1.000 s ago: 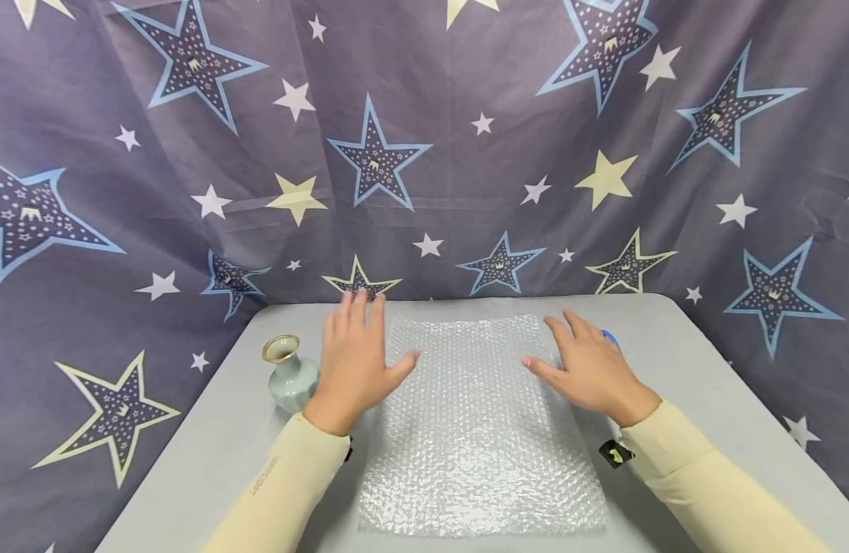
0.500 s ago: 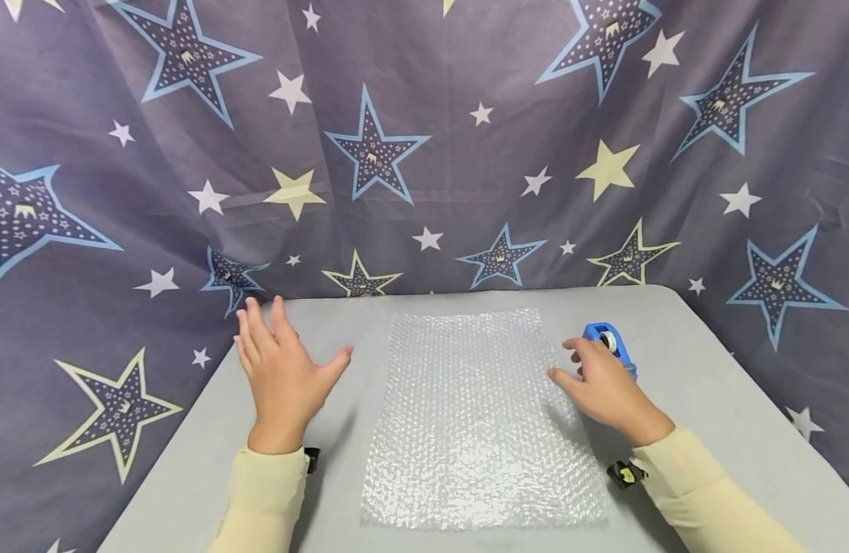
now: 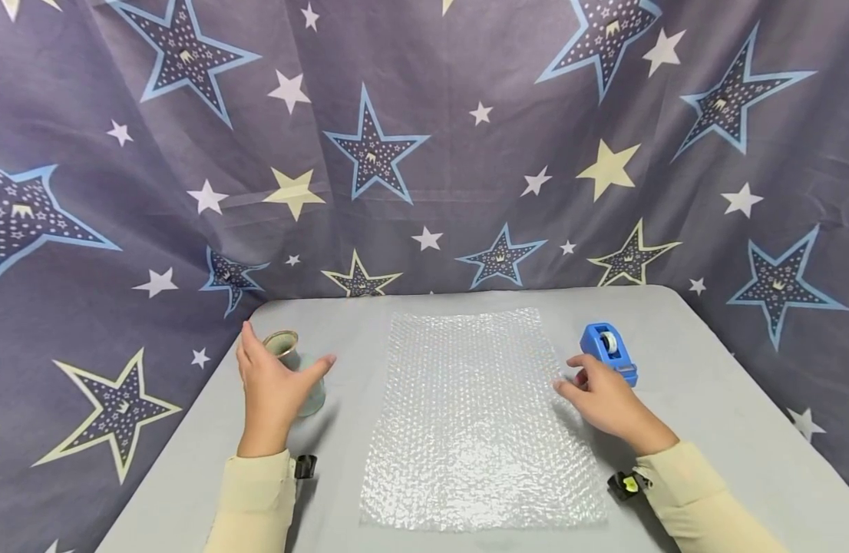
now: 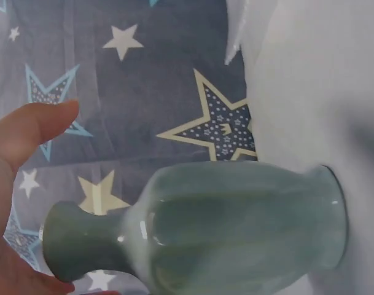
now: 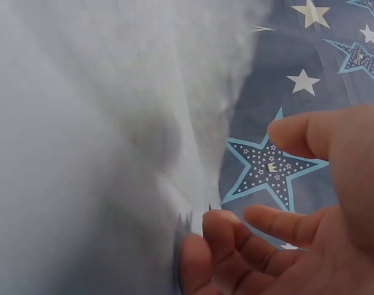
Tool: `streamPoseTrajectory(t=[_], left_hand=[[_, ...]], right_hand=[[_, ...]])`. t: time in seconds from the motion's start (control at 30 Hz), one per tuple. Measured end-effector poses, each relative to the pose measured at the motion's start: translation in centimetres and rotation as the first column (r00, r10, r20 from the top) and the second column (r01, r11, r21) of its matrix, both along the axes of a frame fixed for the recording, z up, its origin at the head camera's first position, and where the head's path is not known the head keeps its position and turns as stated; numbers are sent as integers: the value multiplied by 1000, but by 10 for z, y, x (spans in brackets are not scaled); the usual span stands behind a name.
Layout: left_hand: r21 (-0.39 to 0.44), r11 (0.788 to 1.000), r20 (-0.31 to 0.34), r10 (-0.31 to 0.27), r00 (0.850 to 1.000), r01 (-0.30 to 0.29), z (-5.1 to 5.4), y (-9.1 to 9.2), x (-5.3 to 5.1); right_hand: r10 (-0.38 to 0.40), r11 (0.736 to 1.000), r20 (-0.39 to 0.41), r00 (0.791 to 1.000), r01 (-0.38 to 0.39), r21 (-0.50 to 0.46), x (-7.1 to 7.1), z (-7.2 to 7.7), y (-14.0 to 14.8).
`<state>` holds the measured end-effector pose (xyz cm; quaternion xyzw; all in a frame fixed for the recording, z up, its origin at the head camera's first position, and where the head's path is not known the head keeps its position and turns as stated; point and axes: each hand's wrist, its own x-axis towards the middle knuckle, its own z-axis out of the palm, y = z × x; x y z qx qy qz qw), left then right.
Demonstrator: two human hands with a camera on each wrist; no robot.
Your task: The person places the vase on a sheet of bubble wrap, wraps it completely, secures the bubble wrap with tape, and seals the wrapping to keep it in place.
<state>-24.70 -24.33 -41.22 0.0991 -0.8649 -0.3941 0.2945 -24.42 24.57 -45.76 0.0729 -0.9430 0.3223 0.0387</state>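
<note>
A pale green ceramic vase [image 3: 314, 398] with a flared neck stands upright on the left of the table, partly covered by my left hand [image 3: 272, 393] in the head view. That hand is beside the vase's neck with its thumb spread well away; in the left wrist view, the vase [image 4: 229, 227] shows its full side, and whether the fingers touch the neck is unclear. My right hand [image 3: 609, 398] hovers over the right edge of a flat bubble wrap sheet [image 3: 473, 422], fingers loosely bent, holding nothing. Just beyond it sits a blue tape dispenser [image 3: 607, 352].
The grey-covered table [image 3: 701, 430] reaches back to a dark curtain [image 3: 438, 69] printed with stars. Bubble wrap spreads over the table's middle, between the vase and the tape dispenser.
My left hand has moved left from above the sheet's edge to the vase. The right hand has drawn back slightly toward me, uncovering the tape dispenser. The bubble wrap lies unmoved.
</note>
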Motion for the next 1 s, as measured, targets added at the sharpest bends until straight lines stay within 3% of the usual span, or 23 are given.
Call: streamPoseTrajectory(t=[0.23,0.4,0.53,0.63,0.8,0.93,1.0], left_hand=[[81,995,64,-58,996,53,-6,-7,-1],[159,984,118,-94,989,75,-5,-13,0],[177,981,173,-105,979,74,-7,-18,1],[145,985,237,-122,964,89,-10,-26,2],[94,988,364,-152,919,126,-14,-38,3],[83,986,410,-167,897,146,-15,-42,5],[70,985,417,-170,893,155,-16,-43,5]], right_hand=[[1,999,91,996,3,-47,3,-6,2],[7,999,105,994,-1,-54,3,-6,1],[6,999,112,994,0,-53,4,-5,1],[6,998,117,993,1,-60,4,-7,2],[23,993,135,991,-7,-118,2,-12,5],[36,987,148,988,-12,-159,2,-12,7],[37,987,146,989,-13,-162,2,-12,7]])
